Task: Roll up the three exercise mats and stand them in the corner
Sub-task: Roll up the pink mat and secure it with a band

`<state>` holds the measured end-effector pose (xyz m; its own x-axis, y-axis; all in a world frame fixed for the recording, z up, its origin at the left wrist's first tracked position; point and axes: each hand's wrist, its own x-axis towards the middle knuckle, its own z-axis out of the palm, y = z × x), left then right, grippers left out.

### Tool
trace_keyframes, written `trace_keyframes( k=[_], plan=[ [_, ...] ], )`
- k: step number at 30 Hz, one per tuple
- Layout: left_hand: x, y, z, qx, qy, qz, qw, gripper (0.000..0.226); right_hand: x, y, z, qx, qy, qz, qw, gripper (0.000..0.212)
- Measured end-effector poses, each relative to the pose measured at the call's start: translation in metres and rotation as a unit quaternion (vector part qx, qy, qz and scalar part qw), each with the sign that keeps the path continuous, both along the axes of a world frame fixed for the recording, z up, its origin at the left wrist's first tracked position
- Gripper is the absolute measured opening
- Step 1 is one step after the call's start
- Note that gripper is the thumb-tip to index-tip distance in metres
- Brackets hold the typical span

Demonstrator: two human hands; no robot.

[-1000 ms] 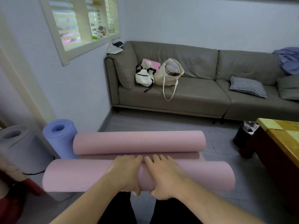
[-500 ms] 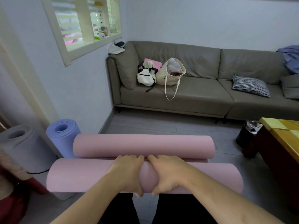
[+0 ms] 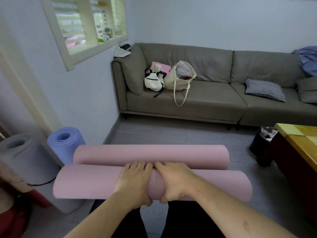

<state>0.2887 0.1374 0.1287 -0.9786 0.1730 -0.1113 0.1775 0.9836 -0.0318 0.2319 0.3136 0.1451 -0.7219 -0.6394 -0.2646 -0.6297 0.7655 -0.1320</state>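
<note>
**Pink mat: two rolls closing, grip stays at the middle**

Since the earlier frame the far roll has slid a little rightward and the two rolls sit closer together; your hands have not shifted. Your left hand (image 3: 135,182) and right hand (image 3: 173,181) wrap the near roll of the pink mat (image 3: 89,182) at its centre, fingers (image 3: 137,166) curled over the top, thumbs underneath. The mat hangs across your lap, above the floor. It looks like light, soft foam that dents under pressure and wants to spring open, so keep hold mid-length, squeezing evenly. The blue mat (image 3: 68,143) and grey mat (image 3: 25,157) stand rolled by the wall at your left.
</note>
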Motion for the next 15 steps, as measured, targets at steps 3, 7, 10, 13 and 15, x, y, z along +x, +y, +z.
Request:
trace_keyframes(
  k=[3, 7, 10, 13, 15],
  plan=[
    [-0.005, -0.004, 0.005, 0.019, -0.008, 0.003, 1.0, 0.082, 0.002, 0.001, 0.001, -0.009, 0.004, -0.003, 1.0, 0.088],
    [-0.01, -0.009, 0.014, 0.058, -0.055, 0.018, 0.997, 0.085, 0.019, 0.008, 0.003, 0.005, 0.09, 0.016, 0.996, 0.099],
    [-0.01, -0.008, 0.017, 0.064, -0.094, 0.009, 0.993, 0.087, 0.029, 0.009, -0.001, 0.017, 0.085, 0.014, 0.996, 0.101],
    [-0.006, -0.002, 0.016, 0.047, -0.078, 0.006, 0.996, 0.087, 0.02, 0.008, -0.002, 0.014, 0.049, 0.01, 0.999, 0.088],
    [-0.002, 0.002, 0.011, 0.026, -0.043, 0.002, 0.999, 0.09, 0.011, 0.006, 0.004, 0.005, 0.018, 0.002, 1.0, 0.086]
  ],
)
